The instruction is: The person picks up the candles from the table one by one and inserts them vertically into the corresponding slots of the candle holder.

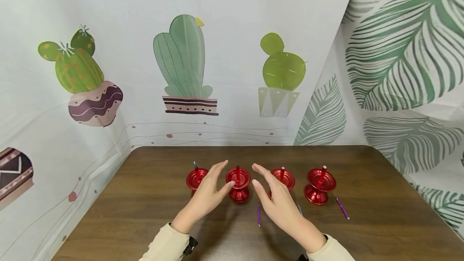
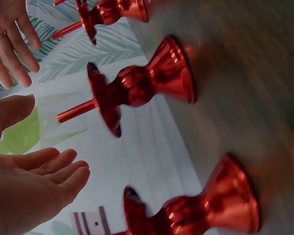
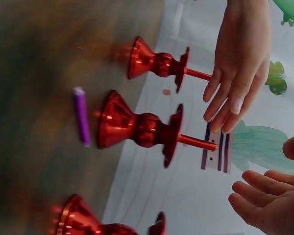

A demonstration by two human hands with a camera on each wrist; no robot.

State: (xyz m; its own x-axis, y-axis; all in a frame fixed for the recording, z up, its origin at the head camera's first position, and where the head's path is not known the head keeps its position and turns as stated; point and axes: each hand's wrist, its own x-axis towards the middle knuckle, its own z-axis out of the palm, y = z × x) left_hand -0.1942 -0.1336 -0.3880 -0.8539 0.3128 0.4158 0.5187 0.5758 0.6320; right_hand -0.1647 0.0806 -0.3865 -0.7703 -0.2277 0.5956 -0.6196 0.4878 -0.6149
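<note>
Both hands — left hand and right hand — are hovering wide, fingers straight and gripping nothing, flanking the second glossy red metal candle holder — hourglass-waisted, dish-topped, standing upright mid-row on the dark wood-grain table, a thin purple candle lying nearby.

Four shiny red candle holders on a dark brown wood-grain table, purple candles beside them, green cactus-print backdrop behind, cream sleeves
</note>
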